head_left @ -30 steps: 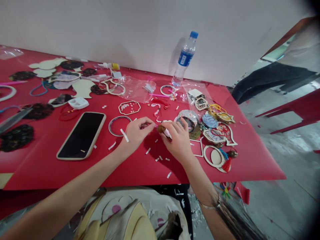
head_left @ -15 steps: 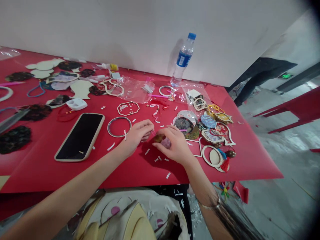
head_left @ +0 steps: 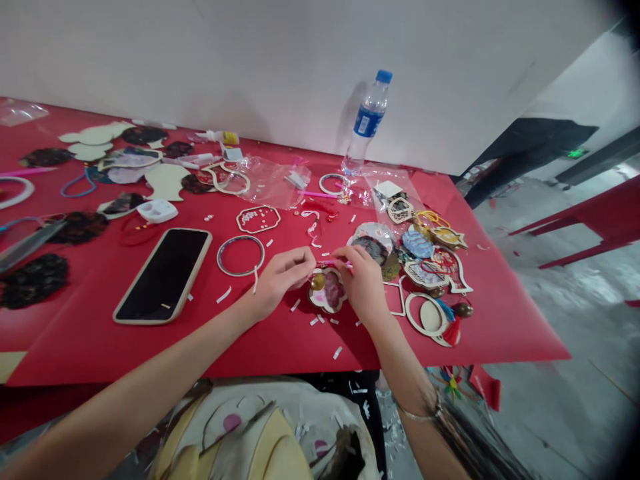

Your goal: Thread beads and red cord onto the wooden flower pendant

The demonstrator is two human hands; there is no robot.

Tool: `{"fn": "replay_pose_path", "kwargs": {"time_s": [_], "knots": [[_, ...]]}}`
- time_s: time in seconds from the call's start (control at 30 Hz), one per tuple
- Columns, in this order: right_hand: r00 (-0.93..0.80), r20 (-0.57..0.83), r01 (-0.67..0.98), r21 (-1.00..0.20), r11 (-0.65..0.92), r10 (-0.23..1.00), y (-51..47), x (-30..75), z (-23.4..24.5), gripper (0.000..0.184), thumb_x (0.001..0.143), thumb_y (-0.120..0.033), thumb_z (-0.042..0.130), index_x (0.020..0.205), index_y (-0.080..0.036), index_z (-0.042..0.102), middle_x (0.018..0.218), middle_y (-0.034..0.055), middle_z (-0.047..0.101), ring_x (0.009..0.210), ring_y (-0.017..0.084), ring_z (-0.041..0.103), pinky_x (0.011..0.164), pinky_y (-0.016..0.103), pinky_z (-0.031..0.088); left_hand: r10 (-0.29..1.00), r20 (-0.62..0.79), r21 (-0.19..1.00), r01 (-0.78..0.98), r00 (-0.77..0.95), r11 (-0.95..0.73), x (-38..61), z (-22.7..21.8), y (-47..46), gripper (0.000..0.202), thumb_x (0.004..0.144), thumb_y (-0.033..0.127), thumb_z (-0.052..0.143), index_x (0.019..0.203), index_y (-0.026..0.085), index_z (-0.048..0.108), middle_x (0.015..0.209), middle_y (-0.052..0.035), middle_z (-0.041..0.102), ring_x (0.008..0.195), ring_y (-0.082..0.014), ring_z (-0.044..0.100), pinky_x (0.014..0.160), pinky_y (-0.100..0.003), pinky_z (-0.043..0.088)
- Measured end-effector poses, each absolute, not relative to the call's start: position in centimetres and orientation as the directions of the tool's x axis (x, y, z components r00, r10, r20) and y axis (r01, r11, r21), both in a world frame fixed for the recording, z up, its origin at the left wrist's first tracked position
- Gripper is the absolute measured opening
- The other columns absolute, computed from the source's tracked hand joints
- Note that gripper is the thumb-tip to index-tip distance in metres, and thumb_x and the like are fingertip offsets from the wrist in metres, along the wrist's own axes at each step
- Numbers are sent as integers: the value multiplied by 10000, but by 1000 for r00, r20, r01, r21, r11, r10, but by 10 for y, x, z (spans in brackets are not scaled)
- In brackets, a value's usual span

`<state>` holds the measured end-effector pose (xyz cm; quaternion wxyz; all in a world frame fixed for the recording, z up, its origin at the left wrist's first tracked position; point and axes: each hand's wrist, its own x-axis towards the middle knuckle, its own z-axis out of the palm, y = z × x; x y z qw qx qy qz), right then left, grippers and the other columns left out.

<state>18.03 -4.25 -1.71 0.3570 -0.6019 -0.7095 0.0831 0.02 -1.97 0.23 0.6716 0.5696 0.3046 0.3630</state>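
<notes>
A flower-shaped pendant (head_left: pixel 334 293), with a pale scalloped frame and a pink marbled middle, sits between my hands just above or on the red table. At its upper left hangs a round gold bell (head_left: pixel 317 282). My left hand (head_left: pixel 286 275) is closed in a pinch above the bell, on a thin pink cord (head_left: pixel 326 263). My right hand (head_left: pixel 359 277) has its fingertips closed at the other end of this pink strand, over the pendant's upper right edge. The fingertips are partly hidden.
A phone (head_left: pixel 164 277) and a bangle-like ring (head_left: pixel 241 255) lie left of my hands. To the right are several pendants and frames (head_left: pixel 425 313). A water bottle (head_left: pixel 367 123) stands by the wall. White paper scraps (head_left: pixel 338 353) dot the red tablecloth (head_left: pixel 280 347).
My right hand has let go of the pendant's body and moved up to the pink strand. The pendant's flower face and gold bell now show. My left hand has shifted slightly right.
</notes>
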Motion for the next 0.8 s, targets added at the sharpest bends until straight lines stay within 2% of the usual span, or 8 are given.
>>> {"fn": "replay_pose_path", "kwargs": {"time_s": [0.13, 0.23, 0.4, 0.57, 0.63, 0.8], "knots": [[-83, 322, 803, -539, 255, 943, -41, 180, -24, 121, 866, -209, 503, 906, -229, 615, 855, 18, 637, 701, 148, 595, 637, 249, 443, 822, 27, 975, -196, 569, 104, -6, 8, -19, 271, 777, 354, 554, 617, 171, 434, 552, 37, 347, 489, -78, 252, 482, -257, 173], [-98, 305, 820, -515, 250, 947, -40, 180, -27, 102, 857, -207, 533, 920, -228, 611, 854, 12, 633, 695, 144, 592, 629, 244, 435, 808, 27, 963, -232, 589, 138, -7, 9, -17, 252, 771, 334, 554, 617, 166, 446, 547, 34, 353, 485, -76, 250, 483, -260, 153], [-148, 259, 877, -411, 248, 954, -34, 176, -28, 63, 836, -221, 592, 873, -227, 643, 859, 17, 620, 742, 148, 596, 648, 245, 431, 781, -46, 969, -162, 622, 187, -5, 8, -16, 257, 788, 348, 569, 645, 161, 467, 531, 48, 346, 453, -59, 216, 466, -253, 133], [-144, 237, 905, -360, 224, 961, -33, 171, -27, 100, 879, -227, 531, 844, -206, 622, 870, 35, 607, 737, 151, 588, 635, 247, 422, 779, -80, 972, -125, 622, 200, -3, 8, -16, 269, 781, 371, 571, 647, 166, 458, 529, 50, 325, 455, -63, 225, 458, -244, 133], [-116, 281, 881, -413, 229, 953, -34, 171, -27, 124, 896, -231, 488, 855, -206, 602, 864, 36, 611, 728, 151, 579, 640, 250, 421, 783, -79, 969, -136, 618, 205, -3, 8, -15, 261, 778, 360, 570, 644, 166, 457, 529, 51, 314, 453, -62, 216, 459, -245, 128], [22, 383, 688, -677, 264, 924, -40, 174, -19, 104, 846, -168, 480, 885, -198, 572, 800, 15, 606, 696, 141, 557, 658, 252, 434, 787, -69, 960, -174, 614, 220, -5, 6, -13, 258, 801, 336, 547, 634, 162, 454, 543, 50, 299, 453, -57, 180, 466, -249, 110]]}}
